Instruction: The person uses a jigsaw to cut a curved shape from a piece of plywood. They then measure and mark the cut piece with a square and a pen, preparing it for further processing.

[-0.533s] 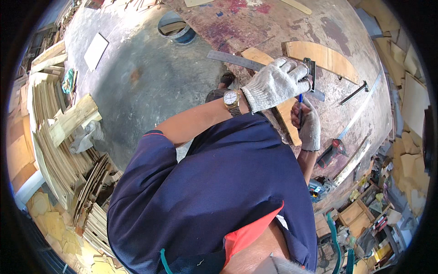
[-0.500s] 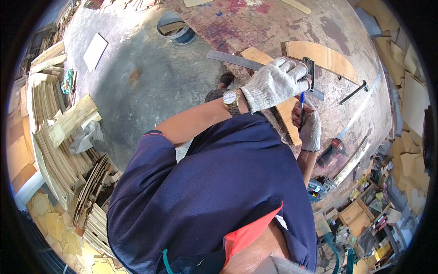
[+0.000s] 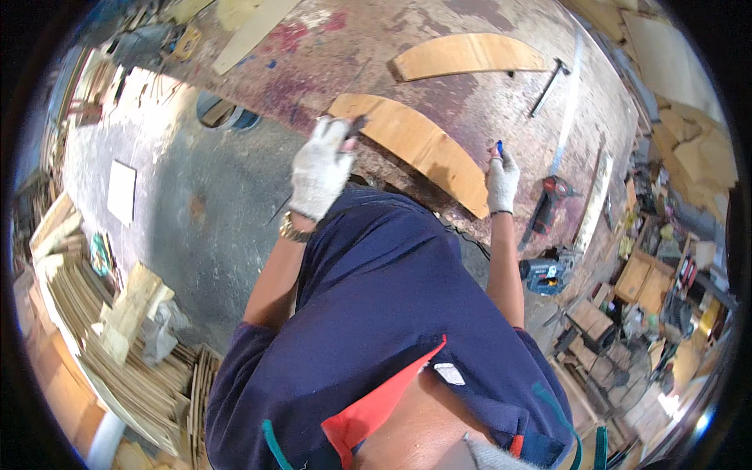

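Note:
My left hand (image 3: 319, 171), in a white knit glove with a watch at the wrist, is closed and blurred at the near board's left end. It grips a metal square (image 3: 357, 125), of which a dark end shows past the fingers and a thin blade edge pokes out behind. My right hand (image 3: 503, 182), also gloved, is closed round a blue pen (image 3: 499, 147), just right of the board's other end. Between the hands a curved wooden board (image 3: 415, 142) lies along the bench edge. Farther off lies a second curved board (image 3: 470, 56).
On the bench at right are a T-shaped tool (image 3: 551, 88), a long metal strip (image 3: 568, 110), a red-black cordless drill (image 3: 553, 200) and a blue jigsaw (image 3: 547, 274). A bucket (image 3: 225, 113) stands on the floor; stacked wood strips (image 3: 98, 337) fill the left side.
My left hand has lifted the square off the near board and swung it left. My right hand, with the pen, has drawn away from the board. My view has shifted, uncovering the board.

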{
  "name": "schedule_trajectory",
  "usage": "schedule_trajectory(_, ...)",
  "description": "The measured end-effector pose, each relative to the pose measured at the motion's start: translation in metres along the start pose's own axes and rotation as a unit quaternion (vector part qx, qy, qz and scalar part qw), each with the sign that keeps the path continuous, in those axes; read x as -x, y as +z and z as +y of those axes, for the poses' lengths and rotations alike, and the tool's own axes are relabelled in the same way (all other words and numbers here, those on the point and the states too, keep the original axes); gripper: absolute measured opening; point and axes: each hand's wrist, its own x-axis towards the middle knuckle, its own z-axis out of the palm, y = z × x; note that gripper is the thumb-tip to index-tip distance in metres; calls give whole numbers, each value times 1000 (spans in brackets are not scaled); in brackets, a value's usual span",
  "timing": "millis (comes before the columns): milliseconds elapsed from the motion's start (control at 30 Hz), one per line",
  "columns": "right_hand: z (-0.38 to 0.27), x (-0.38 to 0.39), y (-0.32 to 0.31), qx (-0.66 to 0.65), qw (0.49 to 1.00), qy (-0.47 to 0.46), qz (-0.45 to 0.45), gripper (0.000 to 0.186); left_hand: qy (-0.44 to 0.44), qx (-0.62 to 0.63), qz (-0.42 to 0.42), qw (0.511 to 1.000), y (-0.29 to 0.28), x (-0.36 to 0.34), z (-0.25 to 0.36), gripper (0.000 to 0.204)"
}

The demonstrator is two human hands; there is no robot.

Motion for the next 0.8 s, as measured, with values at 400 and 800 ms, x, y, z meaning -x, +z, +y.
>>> schedule_trajectory(400, 63, -24, -11, 37, 999, 39, 1, 20, -118, 82, -21, 989, -3, 30, -34, 17)
schedule_trajectory(800, 67, -24, -27, -132, 940, 313, 5, 41, -184, 141, -61, 971, 8, 25, -47, 27)
